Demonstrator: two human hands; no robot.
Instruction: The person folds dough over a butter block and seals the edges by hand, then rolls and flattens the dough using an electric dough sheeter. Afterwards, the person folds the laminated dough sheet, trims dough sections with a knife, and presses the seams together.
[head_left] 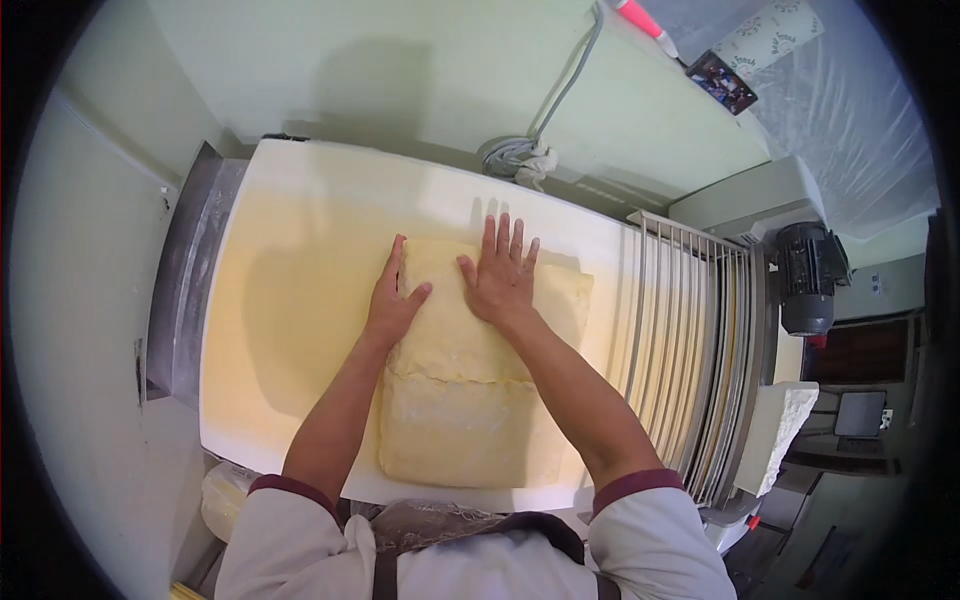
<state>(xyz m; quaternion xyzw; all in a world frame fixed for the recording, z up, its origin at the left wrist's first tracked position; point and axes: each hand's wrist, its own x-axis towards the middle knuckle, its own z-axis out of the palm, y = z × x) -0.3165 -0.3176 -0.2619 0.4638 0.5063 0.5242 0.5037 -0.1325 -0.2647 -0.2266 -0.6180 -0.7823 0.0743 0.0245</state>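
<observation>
Lying folded on the pale surface [290, 220], a thick yellow slab of dough [450, 425] is placed near its middle, and the slab is crossed by a ragged seam in the half closer to the person. The left side of the dough is bordered by the left hand [395, 300], which is held unclenched, with the thumb laid toward the top and the fingers stretched along the edge. The right hand [503, 275] is spread flat over the far part, its fingers extended past the far edge; how hard it is pressed cannot be told. Nothing is grasped by either hand. To the right, the surface is bordered by a barred metal guard [697, 340], beyond which a dark motor [805, 275] is mounted.
</observation>
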